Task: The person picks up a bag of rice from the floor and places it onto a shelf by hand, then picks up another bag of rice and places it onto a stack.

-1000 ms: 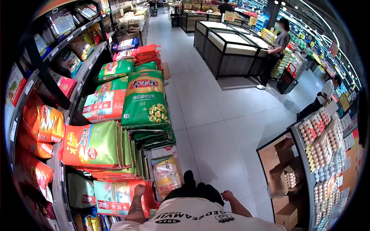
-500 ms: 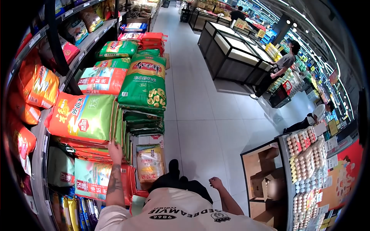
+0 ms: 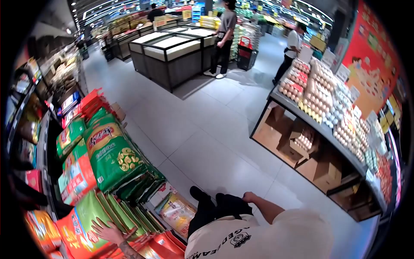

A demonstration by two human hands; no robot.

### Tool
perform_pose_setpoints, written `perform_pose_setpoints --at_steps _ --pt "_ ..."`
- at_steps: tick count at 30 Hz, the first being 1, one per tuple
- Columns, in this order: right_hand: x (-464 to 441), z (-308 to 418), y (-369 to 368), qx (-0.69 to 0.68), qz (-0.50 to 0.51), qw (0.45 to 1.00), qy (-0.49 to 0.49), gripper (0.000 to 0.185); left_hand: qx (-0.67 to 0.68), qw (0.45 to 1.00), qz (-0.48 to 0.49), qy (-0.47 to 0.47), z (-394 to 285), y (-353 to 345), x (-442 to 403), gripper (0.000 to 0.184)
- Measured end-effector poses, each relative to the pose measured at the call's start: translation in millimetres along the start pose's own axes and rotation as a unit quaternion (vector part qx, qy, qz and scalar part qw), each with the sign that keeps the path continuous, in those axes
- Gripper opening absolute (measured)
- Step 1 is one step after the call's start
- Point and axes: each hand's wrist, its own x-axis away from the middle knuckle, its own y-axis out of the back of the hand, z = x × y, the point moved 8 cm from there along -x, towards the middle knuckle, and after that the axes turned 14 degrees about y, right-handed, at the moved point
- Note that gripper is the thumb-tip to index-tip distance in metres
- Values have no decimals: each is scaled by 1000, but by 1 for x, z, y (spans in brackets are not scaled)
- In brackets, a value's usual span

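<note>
My left hand (image 3: 108, 232) lies with spread fingers on the top green and orange rice bag (image 3: 82, 224) of a stack at the lower left. Nothing is gripped in it. My right hand (image 3: 248, 197) hangs beside my dark trousers at the bottom centre, its fingers curled; whether it holds anything is too small to make out. Beyond the stack lies a large green rice bag (image 3: 112, 151) on more green bags. A clear-wrapped yellowish bag (image 3: 177, 212) rests low, between the stack and my legs.
An egg stand (image 3: 280, 97) with open cartons below is on the right. Dark-framed display bins (image 3: 172, 64) stand ahead, with a person (image 3: 225, 34) and a black basket (image 3: 246, 56) beside them. Another person (image 3: 293, 47) is behind the egg stand. Shelves line the left.
The view has swung right, showing more of the egg stand. My left hand has moved from the stack's edge onto the top bag, its fingers now spread. My right hand is nearer my trousers.
</note>
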Motion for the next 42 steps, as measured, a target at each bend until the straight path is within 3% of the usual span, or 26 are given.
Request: perform_pose_setpoints --at_steps 5,9,22,29,35,38,42 --pt "-10 4 8 -25 -85 996 -10 38 -45 999 -4 -7 -2 -6 2 53" --pt "-1 37 23 -27 -92 995 7 37 -39 999 -19 -18 -2 -11 3 54" --pt "-3 17 12 -9 -24 1000 10 35 -28 1000 -13 5 -5 -8 1 58" --pt "-18 47 19 48 12 997 57 35 -3 1000 -10 -13 -10 -8 0 60" --pt "-37 83 21 5 -63 993 96 36 34 999 -10 3 -2 -4 -3 61" --pt "-31 101 3 83 -1 991 107 36 38 999 -3 15 -4 2 -3 59" --pt "-33 107 5 88 -1 990 112 36 48 999 -2 16 -2 1 -3 59"
